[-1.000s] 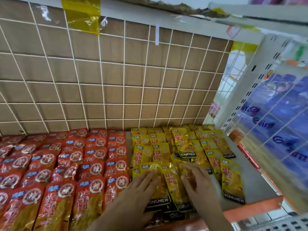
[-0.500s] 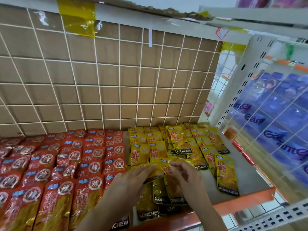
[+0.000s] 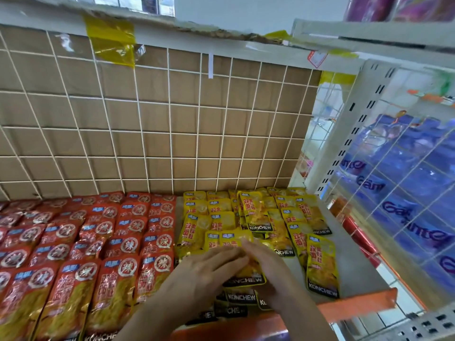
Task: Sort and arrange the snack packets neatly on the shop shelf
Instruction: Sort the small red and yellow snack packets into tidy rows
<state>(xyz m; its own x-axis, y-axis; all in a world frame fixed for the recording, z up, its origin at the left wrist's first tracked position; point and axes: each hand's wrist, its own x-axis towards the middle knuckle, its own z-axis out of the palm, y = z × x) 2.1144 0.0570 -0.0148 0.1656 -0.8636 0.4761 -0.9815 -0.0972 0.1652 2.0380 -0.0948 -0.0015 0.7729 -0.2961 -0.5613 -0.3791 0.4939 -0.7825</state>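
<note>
Rows of red snack packets cover the left part of the shelf. Yellow snack packets lie in overlapping rows on the right part. At the front of the yellow rows my left hand and my right hand lie side by side, fingers straight, pressing on a yellow KONCHEW packet that tops a small stack. Further packet ends stick out below the hands at the shelf's front. One yellow packet lies alone to the right of the hands.
The grey shelf board shows bare at the right, ending in an orange front lip. A white wire grid over brown cardboard forms the back. At the right, a wire divider holds blue packs.
Half a second ago both hands pinched a yellow packet lifted off the pile. Now that packet lies flat on the stack and both hands press on it with straight fingers.
</note>
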